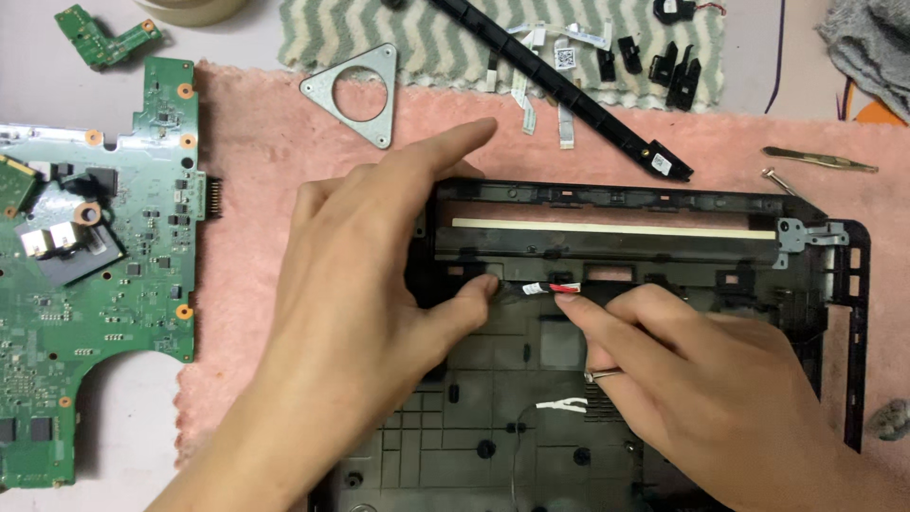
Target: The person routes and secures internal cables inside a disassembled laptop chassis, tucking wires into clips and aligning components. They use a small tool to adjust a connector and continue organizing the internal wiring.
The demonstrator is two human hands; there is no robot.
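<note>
A black plastic laptop base shell (pixel 664 237) lies on a pink fuzzy mat (pixel 275 142). My left hand (pixel 370 275) rests on the shell's upper left corner, index finger stretched along the back edge and thumb pressed inside. My right hand (pixel 692 379) reaches in from the lower right, and its fingertips pinch a thin cable with a white and red tag (pixel 550 287) just beside my left thumb. A ring shows on one right finger.
A green motherboard (pixel 95 275) lies at the left, with a small green board (pixel 104 36) above it. A triangular metal bracket (pixel 358 93), a long black strip (pixel 569 90), ribbon cables and small black parts sit on a striped cloth. Tweezers (pixel 820 159) and a screw lie at the right.
</note>
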